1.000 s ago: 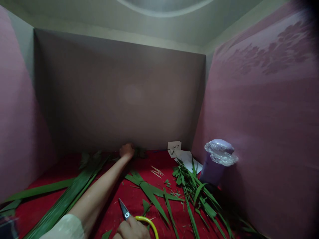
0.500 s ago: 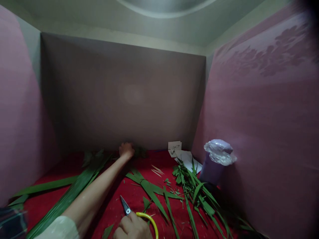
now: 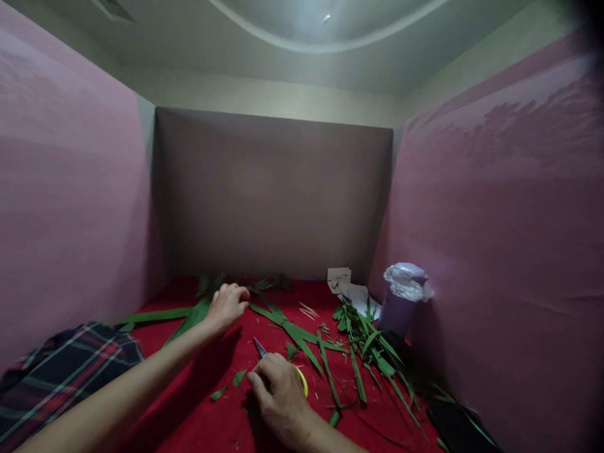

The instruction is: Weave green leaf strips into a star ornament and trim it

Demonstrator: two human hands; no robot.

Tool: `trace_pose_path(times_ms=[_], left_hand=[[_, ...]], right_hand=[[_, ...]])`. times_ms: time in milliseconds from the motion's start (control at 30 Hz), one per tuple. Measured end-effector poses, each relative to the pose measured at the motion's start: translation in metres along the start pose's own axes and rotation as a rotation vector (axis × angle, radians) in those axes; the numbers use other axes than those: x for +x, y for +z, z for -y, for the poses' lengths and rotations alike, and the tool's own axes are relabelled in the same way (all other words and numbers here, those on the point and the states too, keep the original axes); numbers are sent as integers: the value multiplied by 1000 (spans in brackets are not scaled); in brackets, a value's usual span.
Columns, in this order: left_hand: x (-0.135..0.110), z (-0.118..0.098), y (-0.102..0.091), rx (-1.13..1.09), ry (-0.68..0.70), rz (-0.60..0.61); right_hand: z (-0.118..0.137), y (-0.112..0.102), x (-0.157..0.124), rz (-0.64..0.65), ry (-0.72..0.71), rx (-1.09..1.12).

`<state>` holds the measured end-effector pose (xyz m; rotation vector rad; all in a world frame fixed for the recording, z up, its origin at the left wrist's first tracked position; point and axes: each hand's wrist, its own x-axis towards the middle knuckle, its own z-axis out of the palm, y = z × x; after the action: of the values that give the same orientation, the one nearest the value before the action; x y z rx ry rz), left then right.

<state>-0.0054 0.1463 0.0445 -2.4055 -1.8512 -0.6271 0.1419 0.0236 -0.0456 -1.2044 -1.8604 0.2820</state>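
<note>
Yellow-handled, pointed metal scissors [image 3: 260, 348] on or just above bright red cloth [image 3: 202, 421], at near centre, partly hidden by the loosely curled right hand [image 3: 280, 391]; cannot tell whether gripped. Probably light, stiff and smooth; best taken by the curved yellow handle [image 3: 302, 381]. Pointing far left, with long axis slanting back toward near right. Farther left, beside long green leaves [image 3: 194, 318]: left hand [image 3: 227, 306], with bent, slightly parted fingers and nothing visible in grasp.

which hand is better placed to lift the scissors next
Probably the right hand: it covers part of the scissors, with the yellow handle showing beside it, though its grip is hidden. The left hand is farther off, near the long leaves.
</note>
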Motion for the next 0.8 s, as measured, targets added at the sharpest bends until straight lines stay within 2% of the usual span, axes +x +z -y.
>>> trace_pose_path(times_ms=[200,367,467,600,700,800], left_hand=[[-79,8,1,-69,64,47],[-109,24,6,-141,56,63],[-114,32,8,-153,28,68],[-110,32,11,-127,49,41],[-97,20,13,-94,114,6],[-76,-1,17,-47,209,-26]], right_hand=[[1,0,7,8,125,81],[-3,-2,19,64,193,148],[-3,-11,22,71,197,155],[3,-28,5,-28,158,64],[7,-33,-14,-96,80,-15],[5,-29,-24,-92,-23,-101]])
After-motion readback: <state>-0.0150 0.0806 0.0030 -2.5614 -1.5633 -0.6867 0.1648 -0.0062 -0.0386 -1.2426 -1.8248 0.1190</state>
